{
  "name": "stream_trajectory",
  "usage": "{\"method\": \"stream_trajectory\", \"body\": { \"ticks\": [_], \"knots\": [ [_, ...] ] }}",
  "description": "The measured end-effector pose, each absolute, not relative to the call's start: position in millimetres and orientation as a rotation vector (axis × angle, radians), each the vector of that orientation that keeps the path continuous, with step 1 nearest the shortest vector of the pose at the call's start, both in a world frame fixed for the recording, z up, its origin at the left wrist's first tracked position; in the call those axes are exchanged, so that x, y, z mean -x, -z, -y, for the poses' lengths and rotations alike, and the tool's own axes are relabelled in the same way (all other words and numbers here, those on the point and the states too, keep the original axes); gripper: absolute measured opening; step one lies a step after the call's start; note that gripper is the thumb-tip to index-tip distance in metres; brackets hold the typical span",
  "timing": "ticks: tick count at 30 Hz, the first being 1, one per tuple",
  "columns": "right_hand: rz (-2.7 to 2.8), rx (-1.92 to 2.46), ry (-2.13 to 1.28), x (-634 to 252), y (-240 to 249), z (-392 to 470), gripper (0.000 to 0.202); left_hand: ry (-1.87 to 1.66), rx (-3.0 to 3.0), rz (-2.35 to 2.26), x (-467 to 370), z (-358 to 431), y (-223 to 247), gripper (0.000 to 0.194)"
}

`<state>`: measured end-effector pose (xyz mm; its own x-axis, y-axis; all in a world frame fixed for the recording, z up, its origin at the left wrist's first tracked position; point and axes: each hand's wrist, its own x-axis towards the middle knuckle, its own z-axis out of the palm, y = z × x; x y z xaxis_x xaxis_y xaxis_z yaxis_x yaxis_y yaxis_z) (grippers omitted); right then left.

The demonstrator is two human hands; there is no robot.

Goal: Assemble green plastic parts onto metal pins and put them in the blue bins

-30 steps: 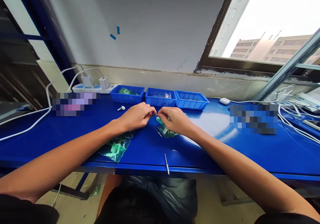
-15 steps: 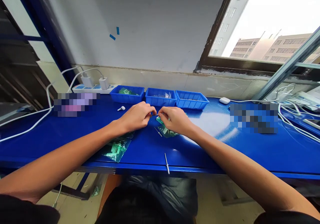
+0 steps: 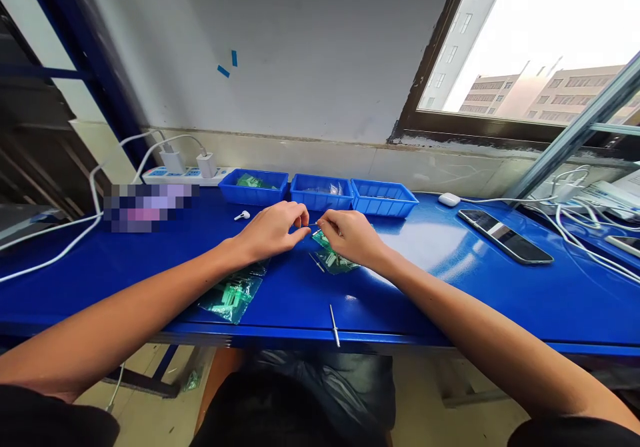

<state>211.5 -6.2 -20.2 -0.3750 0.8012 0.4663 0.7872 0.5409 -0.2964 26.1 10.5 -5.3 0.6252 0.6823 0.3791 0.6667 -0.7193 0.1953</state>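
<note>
A thin, dark rod (image 3: 313,225) spans the small gap between my two hands above the blue table. My right hand (image 3: 353,236) pinches its right end between thumb and fingertips. At the other end, my left hand (image 3: 274,232) has its fingers curled and thumb closed in on the rod; the exact contact is hidden. Below my right hand lies a clear bag of green and white parts (image 3: 337,260), with a small metal pin (image 3: 317,262) beside it. Another such bag (image 3: 233,299) rests under my left wrist. A collared metal pin (image 3: 334,326), like a blind rivet, lies at the front edge.
Three blue bins, left (image 3: 253,194), middle (image 3: 321,199) and right (image 3: 384,205), line the back. A white earbud (image 3: 242,216) lies left. On the right are an earbud case (image 3: 449,199) and a phone (image 3: 505,236). White cables run from a power strip (image 3: 220,177).
My hands have drawn slightly apart, so the thin rod between them shows more clearly. My left thumb has stretched out toward the right. Bags and pins on the table stay put.
</note>
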Motion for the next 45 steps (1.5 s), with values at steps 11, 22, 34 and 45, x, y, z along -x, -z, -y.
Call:
{"method": "stream_trajectory", "body": {
  "ticks": [11, 22, 34, 45],
  "knots": [
    [2.224, 1.216, -0.046, -211, 20, 7, 0.027, -0.662, -2.805, -1.199, -26, -10, 5, 0.011],
    [2.245, 1.142, -0.096, -214, 19, 8, 0.009, -0.666, -2.855, -1.192, -28, -9, 3, 0.013],
    [1.830, 1.331, 0.317, -281, 0, -31, 0.018, -0.460, -2.820, -0.947, -28, 0, 1, 0.019],
    [1.709, 1.793, 0.659, -313, 16, -53, 0.027, -0.111, -2.766, -0.239, -44, 41, -5, 0.007]
  ]
}}
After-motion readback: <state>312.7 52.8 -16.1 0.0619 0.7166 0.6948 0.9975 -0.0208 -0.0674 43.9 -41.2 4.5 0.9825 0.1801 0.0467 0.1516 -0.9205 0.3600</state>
